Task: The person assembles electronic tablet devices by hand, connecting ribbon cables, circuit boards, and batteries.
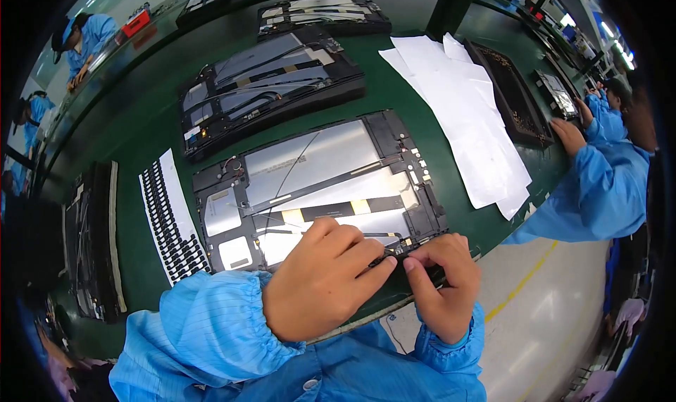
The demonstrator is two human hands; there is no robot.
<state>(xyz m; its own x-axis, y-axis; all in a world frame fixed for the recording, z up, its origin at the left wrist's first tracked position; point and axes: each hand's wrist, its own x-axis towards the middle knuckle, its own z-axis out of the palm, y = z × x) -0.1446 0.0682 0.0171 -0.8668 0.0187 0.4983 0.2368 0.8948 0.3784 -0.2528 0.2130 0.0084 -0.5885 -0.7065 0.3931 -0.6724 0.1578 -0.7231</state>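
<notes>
I have the green tabletop (415,109) under everything, and I take the open panel (310,173) as my landmark; it lies flat, silver inside up, right in front of the wearer. A second panel (271,85) rests behind it and to its left, apart from it, so I have no cause to reach that way. Loose white sheets (458,113) spread to the right of the open panel, and a white card of black pieces (169,215) lies just beside its left edge; I would want both sleeves clear of that card.

The left hand (320,282) arches over the open panel's near edge, fingers half bent and tips drawn together; whether they pinch anything I cannot tell. The right hand (443,271) sits at the near right corner, thumb and forefinger almost meeting; their hold, if any, is also hidden from me.

To work this edge well, I judge that one hand should steady the frame while the other presses or guides with fingertips only, with no weight on the silver sheet. I would mind the thin dark wire (294,166) crossing the panel's middle, and go gently around the small connectors (415,166) along its right side, which look easily knocked.
</notes>
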